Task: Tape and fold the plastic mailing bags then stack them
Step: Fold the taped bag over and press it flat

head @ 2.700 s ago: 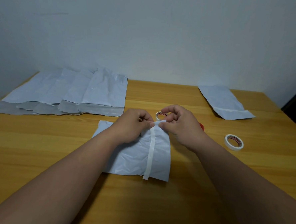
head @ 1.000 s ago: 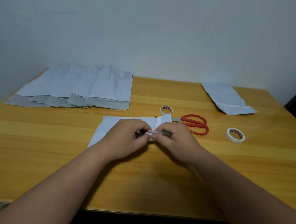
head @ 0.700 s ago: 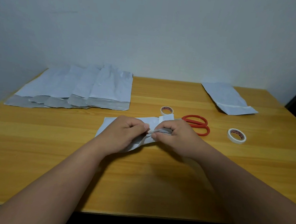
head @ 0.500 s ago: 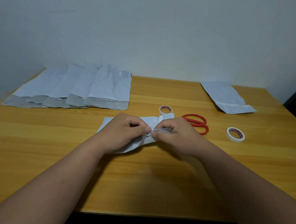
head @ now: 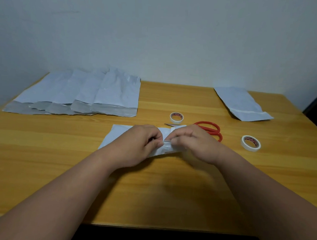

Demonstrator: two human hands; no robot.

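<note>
Resting mid-counter (head: 59, 151), the bag (head: 116, 135) is pinched at its folded edge by both hands, left (head: 135, 144) and right (head: 195, 142). Risk: uneven pull skews the fold, or the tape (head: 178, 128) sticks crooked.

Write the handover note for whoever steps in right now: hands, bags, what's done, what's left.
Left hand and right hand both pinch the folded bag at table centre. Unfolded bags lie fanned at the far left; one bag lies far right. Two tape rolls and red scissors lie right of the hands. Done: this bag is partly folded. Left: finish it, do the fanned bags, stack them.
</note>
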